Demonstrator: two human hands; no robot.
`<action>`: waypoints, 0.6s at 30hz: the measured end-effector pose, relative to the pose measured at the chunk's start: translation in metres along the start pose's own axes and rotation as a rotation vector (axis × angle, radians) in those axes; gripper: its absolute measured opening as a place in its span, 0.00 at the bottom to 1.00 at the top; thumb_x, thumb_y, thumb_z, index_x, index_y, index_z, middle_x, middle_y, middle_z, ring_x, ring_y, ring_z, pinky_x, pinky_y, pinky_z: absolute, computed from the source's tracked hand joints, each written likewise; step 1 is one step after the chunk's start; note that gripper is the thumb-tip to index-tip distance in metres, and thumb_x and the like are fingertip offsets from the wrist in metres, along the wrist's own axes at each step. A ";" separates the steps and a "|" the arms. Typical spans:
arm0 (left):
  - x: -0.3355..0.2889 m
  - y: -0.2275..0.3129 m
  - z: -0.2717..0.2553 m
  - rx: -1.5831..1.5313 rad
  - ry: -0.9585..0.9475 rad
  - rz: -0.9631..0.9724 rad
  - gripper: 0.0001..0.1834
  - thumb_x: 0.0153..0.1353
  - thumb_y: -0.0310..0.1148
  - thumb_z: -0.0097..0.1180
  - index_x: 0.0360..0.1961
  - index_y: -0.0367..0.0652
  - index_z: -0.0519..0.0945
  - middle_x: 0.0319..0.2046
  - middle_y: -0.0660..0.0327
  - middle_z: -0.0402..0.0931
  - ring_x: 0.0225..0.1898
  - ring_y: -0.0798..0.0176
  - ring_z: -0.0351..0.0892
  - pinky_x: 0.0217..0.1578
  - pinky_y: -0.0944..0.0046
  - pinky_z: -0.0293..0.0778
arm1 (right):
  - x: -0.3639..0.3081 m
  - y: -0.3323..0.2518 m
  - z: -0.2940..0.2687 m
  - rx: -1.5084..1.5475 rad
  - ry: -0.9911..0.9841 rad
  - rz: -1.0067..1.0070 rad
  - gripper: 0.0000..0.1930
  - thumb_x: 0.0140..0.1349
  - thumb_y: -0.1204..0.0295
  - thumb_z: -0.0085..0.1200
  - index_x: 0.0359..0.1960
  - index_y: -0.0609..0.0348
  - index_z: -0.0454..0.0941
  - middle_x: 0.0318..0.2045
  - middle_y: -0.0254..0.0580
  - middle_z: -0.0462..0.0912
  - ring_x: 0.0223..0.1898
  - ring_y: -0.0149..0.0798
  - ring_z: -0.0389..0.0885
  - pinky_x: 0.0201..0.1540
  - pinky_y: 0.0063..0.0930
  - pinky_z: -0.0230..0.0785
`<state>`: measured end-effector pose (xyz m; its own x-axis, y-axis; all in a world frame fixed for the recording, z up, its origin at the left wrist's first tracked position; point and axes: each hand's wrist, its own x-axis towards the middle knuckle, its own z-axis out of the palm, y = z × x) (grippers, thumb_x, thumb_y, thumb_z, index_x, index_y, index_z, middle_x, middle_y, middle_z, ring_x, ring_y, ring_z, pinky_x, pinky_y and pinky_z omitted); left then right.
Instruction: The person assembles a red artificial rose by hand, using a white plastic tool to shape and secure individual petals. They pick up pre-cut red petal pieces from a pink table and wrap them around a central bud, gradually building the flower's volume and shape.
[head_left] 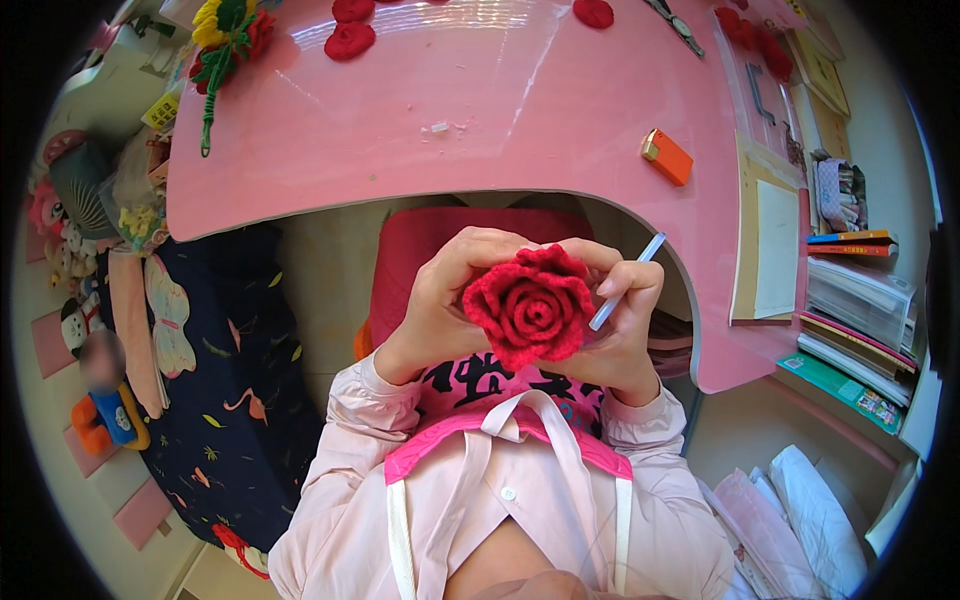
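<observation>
A red crocheted rose faces up in front of my chest, its layered petals curled round a tight centre. My left hand is closed around the rose's left side. On its other side my right hand supports the rose and also grips a translucent glue stick, which slants up to the right between thumb and fingers. The underside of the rose and several of my fingertips are hidden beneath the petals. An orange lighter lies on the pink table beyond my right hand.
The pink table curves around in front of me. On it are red crocheted pieces, a crocheted flower bunch, pliers and small white scraps. Books and folders stand at right; a dark patterned cover lies left.
</observation>
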<state>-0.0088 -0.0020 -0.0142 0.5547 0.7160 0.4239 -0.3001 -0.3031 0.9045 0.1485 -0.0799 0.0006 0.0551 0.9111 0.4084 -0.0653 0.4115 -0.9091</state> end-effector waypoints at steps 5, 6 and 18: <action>0.000 0.001 0.004 -0.011 0.035 -0.025 0.31 0.39 0.29 0.74 0.47 0.41 0.74 0.47 0.54 0.73 0.48 0.60 0.75 0.46 0.63 0.72 | 0.001 -0.001 0.001 0.075 0.035 0.030 0.36 0.41 0.83 0.69 0.41 0.50 0.50 0.55 0.64 0.63 0.54 0.51 0.72 0.51 0.38 0.73; 0.001 0.001 0.006 -0.026 0.043 -0.034 0.32 0.39 0.29 0.74 0.47 0.40 0.74 0.47 0.53 0.73 0.48 0.59 0.74 0.46 0.63 0.72 | 0.002 -0.001 0.002 0.082 0.046 0.032 0.35 0.42 0.83 0.68 0.41 0.50 0.50 0.56 0.64 0.63 0.54 0.52 0.72 0.50 0.37 0.73; 0.000 0.005 0.005 0.001 0.047 -0.072 0.38 0.35 0.30 0.73 0.52 0.38 0.72 0.49 0.53 0.70 0.51 0.55 0.72 0.49 0.59 0.71 | 0.001 -0.005 -0.002 0.139 0.064 0.023 0.32 0.47 0.71 0.69 0.41 0.52 0.51 0.55 0.65 0.65 0.53 0.49 0.72 0.53 0.38 0.68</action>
<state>-0.0067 -0.0065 -0.0095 0.5376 0.7647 0.3552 -0.2599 -0.2505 0.9326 0.1512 -0.0808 0.0052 0.1153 0.9188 0.3776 -0.2045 0.3939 -0.8961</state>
